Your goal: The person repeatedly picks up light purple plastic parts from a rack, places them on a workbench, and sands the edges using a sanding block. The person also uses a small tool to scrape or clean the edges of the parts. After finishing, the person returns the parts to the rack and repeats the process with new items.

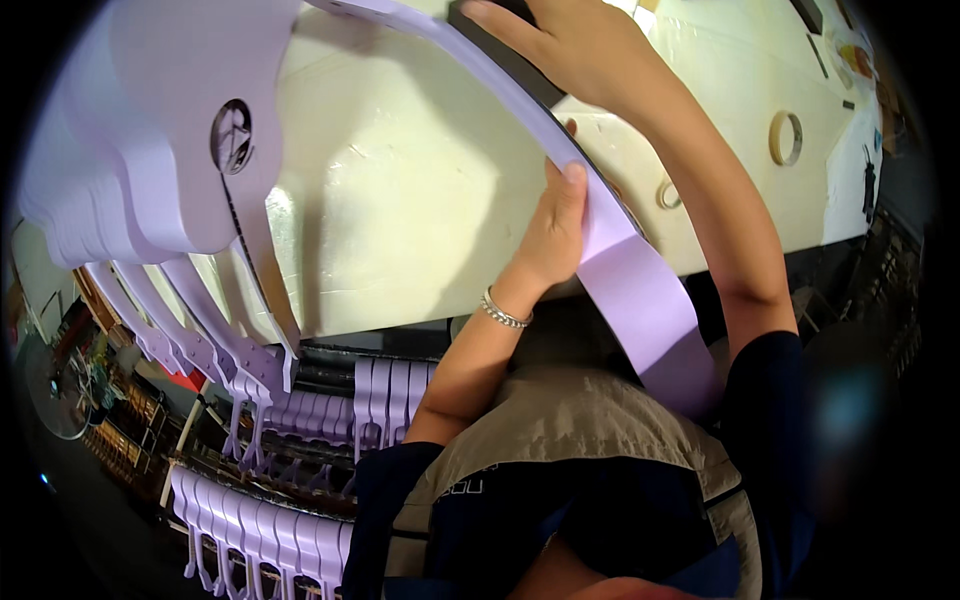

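Observation:
A light purple guitar body [640, 300] is tipped on edge, its curved side running from my apron up to the top of the picture. My left hand [555, 225] wraps its near side, thumb pressed on the purple surface. Beyond the guitar, my right hand [580, 50] reaches across with its thumb stretched out and apart. A dark flat piece [515, 50] shows beside that thumb; I cannot tell whether they touch. The upper picture edge cuts off the other right fingers.
Several purple guitars [170, 120] stand stacked at left, necks toward me. Racks below hold rows of purple guitar necks [260, 530]. On the pale table [400, 220], a tape roll [786, 138] lies at right, and a smaller ring [668, 195] sits near my right forearm.

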{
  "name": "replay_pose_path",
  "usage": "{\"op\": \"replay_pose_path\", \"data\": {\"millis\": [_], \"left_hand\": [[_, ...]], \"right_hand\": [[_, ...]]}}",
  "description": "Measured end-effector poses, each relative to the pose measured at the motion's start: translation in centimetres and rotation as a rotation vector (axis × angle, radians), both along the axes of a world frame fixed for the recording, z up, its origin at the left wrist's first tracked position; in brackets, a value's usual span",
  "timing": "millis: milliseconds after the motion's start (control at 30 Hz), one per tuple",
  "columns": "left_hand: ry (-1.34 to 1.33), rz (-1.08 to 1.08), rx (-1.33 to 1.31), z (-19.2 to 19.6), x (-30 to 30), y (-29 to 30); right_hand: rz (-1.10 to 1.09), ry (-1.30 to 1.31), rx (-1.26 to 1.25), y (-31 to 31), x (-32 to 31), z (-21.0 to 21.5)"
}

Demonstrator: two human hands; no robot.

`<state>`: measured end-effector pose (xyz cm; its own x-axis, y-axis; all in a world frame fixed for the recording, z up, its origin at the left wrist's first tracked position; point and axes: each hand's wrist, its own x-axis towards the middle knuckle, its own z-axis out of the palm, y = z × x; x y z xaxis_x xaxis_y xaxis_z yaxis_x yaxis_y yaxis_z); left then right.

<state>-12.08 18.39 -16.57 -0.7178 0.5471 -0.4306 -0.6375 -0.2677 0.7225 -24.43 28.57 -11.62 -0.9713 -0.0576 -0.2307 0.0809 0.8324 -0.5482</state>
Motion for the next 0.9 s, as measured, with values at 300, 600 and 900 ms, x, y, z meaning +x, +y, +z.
{"op": "replay_pose_path", "data": {"millis": [300,600,900], "left_hand": [[0.081,0.009,-0.122,-0.2,0.0,-0.4],[0.1,-0.029,-0.095,-0.9,0.4,0.3],[0.58,-0.027,-0.257,8.7,-2.5,2.0]], "right_hand": [[0.045,-0.095,-0.048,5.5,10.9,2.7],[-0.079,-0.081,-0.124,0.6,-3.4,-0.8],[-0.355,0.448,-0.332,14.8,4.9,8.6]]}}
